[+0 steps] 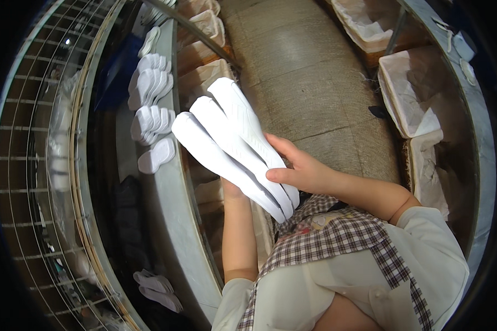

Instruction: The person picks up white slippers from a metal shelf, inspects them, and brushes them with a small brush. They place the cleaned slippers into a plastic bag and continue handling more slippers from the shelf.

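Note:
Three white shoe soles [226, 135] are fanned out in front of my body, their wide ends pointing up and to the left. My right hand [298, 164] grips them near the lower right end, thumb across the top and fingers at the far edge. From below, my left hand [232, 189] supports the bundle; the soles cover most of its fingers. On the bench to the left, closest to the held soles, lies a single white sole [157, 156], with overlapping groups of white soles [151, 87] farther up.
A narrow grey bench [176, 243] runs along my left, beside a wire rack [33, 160]. Lined bins [406, 96] stand on the right below another bench [483, 187]. More lined bins [210, 71] sit under the left bench, crossed by a metal bar [196, 33]. Dark floor [315, 83] lies between.

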Motion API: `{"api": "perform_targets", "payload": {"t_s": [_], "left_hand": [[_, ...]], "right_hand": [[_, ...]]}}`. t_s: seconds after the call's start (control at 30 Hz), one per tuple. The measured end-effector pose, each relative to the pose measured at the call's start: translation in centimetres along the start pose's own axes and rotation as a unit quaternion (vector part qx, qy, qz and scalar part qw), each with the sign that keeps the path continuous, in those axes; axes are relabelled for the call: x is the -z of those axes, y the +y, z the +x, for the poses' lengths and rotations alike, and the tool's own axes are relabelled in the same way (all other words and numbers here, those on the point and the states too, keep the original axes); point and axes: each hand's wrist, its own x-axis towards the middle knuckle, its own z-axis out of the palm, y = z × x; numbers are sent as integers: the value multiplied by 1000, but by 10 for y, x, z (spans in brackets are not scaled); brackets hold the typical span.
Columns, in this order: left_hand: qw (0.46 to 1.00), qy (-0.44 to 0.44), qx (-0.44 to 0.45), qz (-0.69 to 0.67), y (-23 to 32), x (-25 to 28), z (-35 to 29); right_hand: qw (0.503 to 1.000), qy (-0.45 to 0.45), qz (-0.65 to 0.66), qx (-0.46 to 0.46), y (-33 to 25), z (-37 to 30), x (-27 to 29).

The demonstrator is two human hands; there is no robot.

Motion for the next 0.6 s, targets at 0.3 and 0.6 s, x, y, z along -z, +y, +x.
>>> {"api": "perform_targets", "payload": {"t_s": [0.3,0.6], "left_hand": [[970,-213,102,-54,-58,-61,105],[933,-223,262,-101,-145,-72,250]], "right_hand": [[975,165,-148,24,-11,2,77],[918,336,-209,8,-48,35,175]]}}
